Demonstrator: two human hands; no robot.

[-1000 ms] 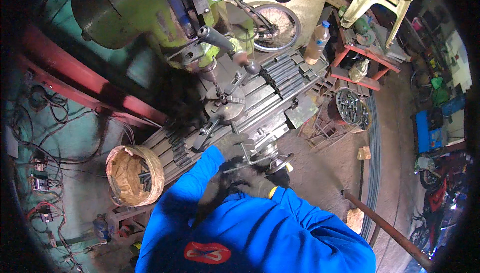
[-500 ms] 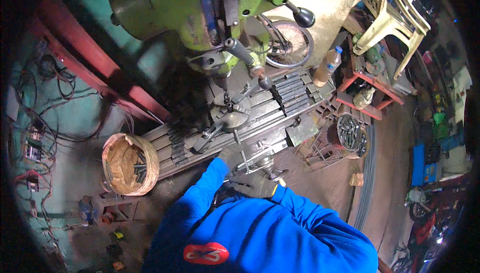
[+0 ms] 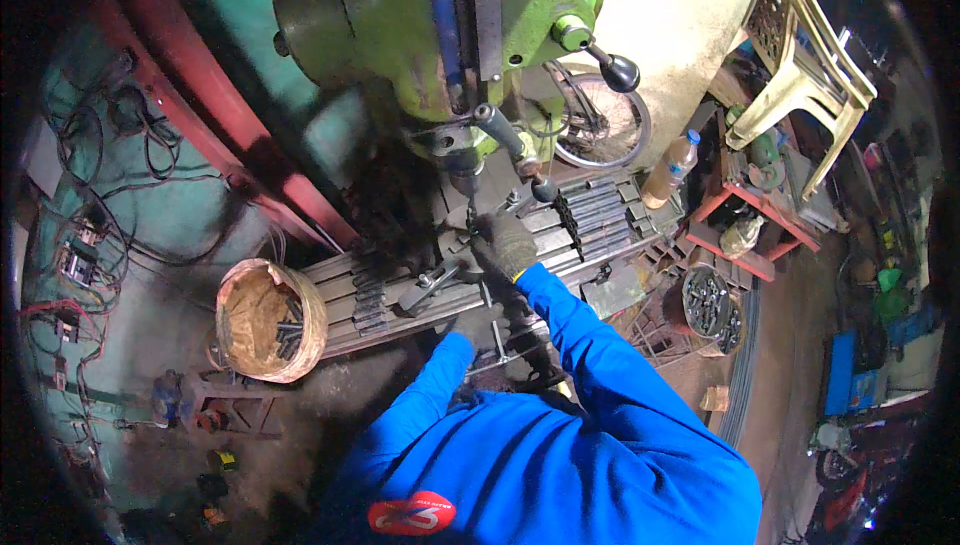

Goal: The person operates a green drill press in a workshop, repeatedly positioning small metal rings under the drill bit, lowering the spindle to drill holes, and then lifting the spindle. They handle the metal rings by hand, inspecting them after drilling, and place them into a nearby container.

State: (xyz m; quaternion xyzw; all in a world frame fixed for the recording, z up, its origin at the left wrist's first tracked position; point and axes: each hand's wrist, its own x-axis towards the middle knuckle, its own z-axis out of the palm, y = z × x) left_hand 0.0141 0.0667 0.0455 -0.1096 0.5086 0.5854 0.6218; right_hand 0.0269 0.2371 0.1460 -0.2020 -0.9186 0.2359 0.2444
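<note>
My right hand (image 3: 510, 243), in a dark glove, reaches onto the round chuck (image 3: 454, 242) on the machine table (image 3: 400, 303). Its fingers are bent in at the chuck's middle, just below the drill bit (image 3: 471, 207), and hide what they hold. The green drilling machine (image 3: 370, 35) stands over them. In front of the table, my gloved left hand (image 3: 477, 328) is beside a metal T-handle (image 3: 501, 343); its fingers are dark and cannot be made out. A clamp (image 3: 428, 287) lies to the left of the chuck.
Dark rods (image 3: 600, 213) lie in a row on the table's right part, beside a plastic bottle (image 3: 670, 170). A basket (image 3: 318, 320) with short rods stands left. A bucket of metal parts (image 3: 706, 297) is at right. A lever (image 3: 615, 70) juts from the machine.
My right hand has moved from the front of the table, up and forward to the chuck under the drill bit. The left hand stays near the T-handle. The whole view has shifted slightly.
</note>
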